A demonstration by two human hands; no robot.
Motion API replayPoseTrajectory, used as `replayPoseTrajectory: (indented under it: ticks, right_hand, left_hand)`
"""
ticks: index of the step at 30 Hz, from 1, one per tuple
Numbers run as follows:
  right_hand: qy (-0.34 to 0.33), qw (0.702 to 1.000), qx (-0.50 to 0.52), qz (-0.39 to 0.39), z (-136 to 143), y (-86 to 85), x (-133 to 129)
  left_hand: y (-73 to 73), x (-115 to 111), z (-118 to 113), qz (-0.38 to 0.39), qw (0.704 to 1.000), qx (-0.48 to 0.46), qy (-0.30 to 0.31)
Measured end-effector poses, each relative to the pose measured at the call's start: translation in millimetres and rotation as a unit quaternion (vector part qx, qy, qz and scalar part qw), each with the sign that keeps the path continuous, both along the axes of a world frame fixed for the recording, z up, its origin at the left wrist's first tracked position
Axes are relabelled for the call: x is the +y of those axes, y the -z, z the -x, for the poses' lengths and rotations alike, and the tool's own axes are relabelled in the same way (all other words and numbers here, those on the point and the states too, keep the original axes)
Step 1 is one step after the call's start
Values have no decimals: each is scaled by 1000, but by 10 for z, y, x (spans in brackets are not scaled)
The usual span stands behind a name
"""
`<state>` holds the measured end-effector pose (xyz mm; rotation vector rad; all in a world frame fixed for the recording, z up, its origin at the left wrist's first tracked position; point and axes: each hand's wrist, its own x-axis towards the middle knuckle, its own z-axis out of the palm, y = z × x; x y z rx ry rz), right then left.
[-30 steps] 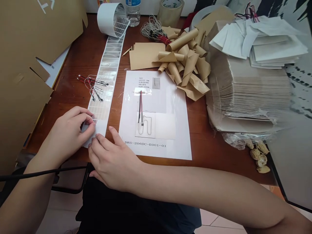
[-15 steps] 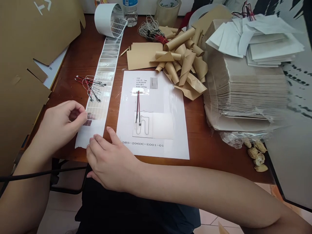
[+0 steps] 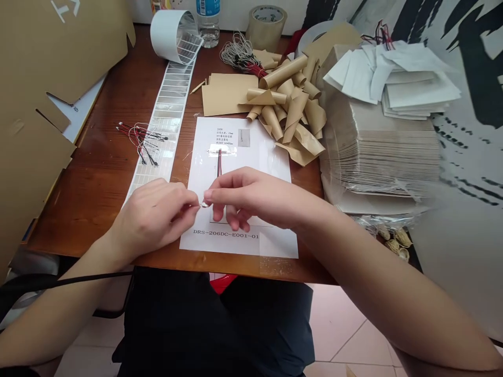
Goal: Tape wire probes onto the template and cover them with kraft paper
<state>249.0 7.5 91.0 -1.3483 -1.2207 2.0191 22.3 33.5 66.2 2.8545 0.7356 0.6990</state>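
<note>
"What's in your fingers?"
"A shiny bit (image 3: 205,204), clamped between thumb and finger of my left hand (image 3: 153,214) and likewise of my right hand (image 3: 245,196). It's tiny, I suppose, so only fingertips will do."
"Where is it?"
"Above the sheet (image 3: 271,157), straight before me."
"And the wires (image 3: 140,137)?"
"Loose on the label strip (image 3: 167,112), further left; probably there to be within reach."

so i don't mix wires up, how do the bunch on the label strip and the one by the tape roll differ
The near bunch is smaller, the far bunch bigger. The near bunch is loosely spread, partly on the label strip; the far bunch is heaped densely near the tape roll. Both mix red, black and pale colours.
</note>
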Motion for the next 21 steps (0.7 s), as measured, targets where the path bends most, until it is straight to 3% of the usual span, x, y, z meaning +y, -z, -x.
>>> replayPoseTrajectory:
  ticks: [4, 8, 13, 17, 19, 21]
  right_hand:
    - [-18, 998, 56, 21, -128, 83, 29]
    - [-29, 997, 68, 18, -162, 143, 19]
    - [25, 999, 25, 1, -131, 194, 8]
    - [36, 998, -18, -40, -121, 195, -2]
    - [21, 997, -39, -65, -123, 184, -9]
    - [22, 994, -55, -96, -127, 176, -14]
  left_hand:
    - [-5, 11, -116, -33, 998, 9, 48]
    - [-13, 26, -186, -14, 999, 24, 43]
    - [-21, 32, -245, 73, 996, 51, 21]
    - [11, -16, -233, 49, 998, -2, 38]
    - [21, -48, -230, 77, 995, -60, -13]
    - [21, -75, -239, 166, 977, -88, -97]
